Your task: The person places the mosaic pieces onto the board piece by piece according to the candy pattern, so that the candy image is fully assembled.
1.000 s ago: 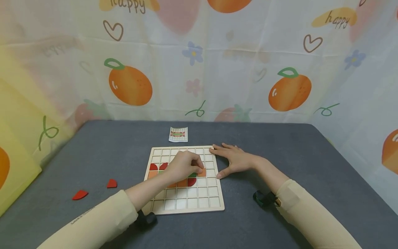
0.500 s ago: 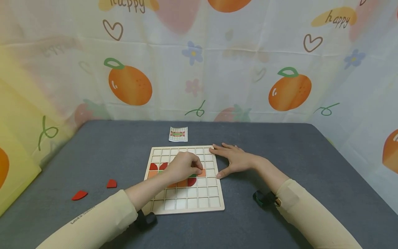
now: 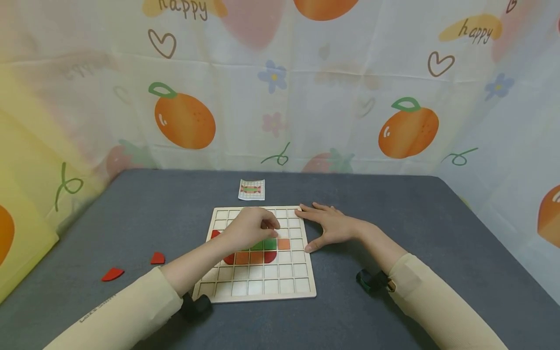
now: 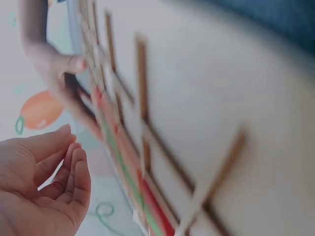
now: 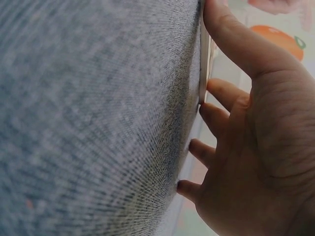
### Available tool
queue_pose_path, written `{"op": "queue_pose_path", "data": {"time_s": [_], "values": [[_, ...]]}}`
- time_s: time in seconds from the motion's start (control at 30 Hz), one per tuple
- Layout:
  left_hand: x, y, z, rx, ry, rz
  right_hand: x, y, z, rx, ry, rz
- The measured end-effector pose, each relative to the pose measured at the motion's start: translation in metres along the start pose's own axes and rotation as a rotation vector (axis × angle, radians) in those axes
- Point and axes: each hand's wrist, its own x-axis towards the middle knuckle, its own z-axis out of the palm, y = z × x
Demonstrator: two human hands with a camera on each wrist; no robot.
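Observation:
Over the middle of the wooden grid board (image 3: 262, 294) hovers my left hand (image 3: 249, 227), its fingers loosely curled with nothing between them; the left wrist view shows the hand (image 4: 47, 184) apart from the board. Under and beside it lie green pieces (image 3: 270, 244), orange squares (image 3: 256, 257) and red rounded pieces (image 3: 271, 256) in the cells. An orange square (image 3: 284, 244) sits at the right end of the green row. My right hand (image 3: 330, 224) is spread at the board's right edge, thumb and fingertips touching it. The left forearm hides part of the board's left side.
Two loose red pieces, one (image 3: 157, 258) nearer the board and one (image 3: 113, 274) farther left, lie on the dark grey table (image 3: 385, 194). A small pattern card (image 3: 251, 190) lies behind the board. A printed curtain (image 3: 328, 97) hangs at the back.
My left hand has let go of the orange square and moved left and up from it, uncovering more green cells. The right hand has stayed at the board's edge.

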Motion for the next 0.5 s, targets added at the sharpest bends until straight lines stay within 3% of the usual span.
{"op": "queue_pose_path", "data": {"time_s": [0.27,0.5], "values": [[-0.016,-0.016,-0.035,-0.054,0.018,-0.047,0.0,-0.001,0.0,-0.004,0.0,0.0],[-0.033,-0.038,-0.057,-0.041,-0.004,-0.08,0.001,0.0,0.0,-0.012,0.002,-0.002]]}}
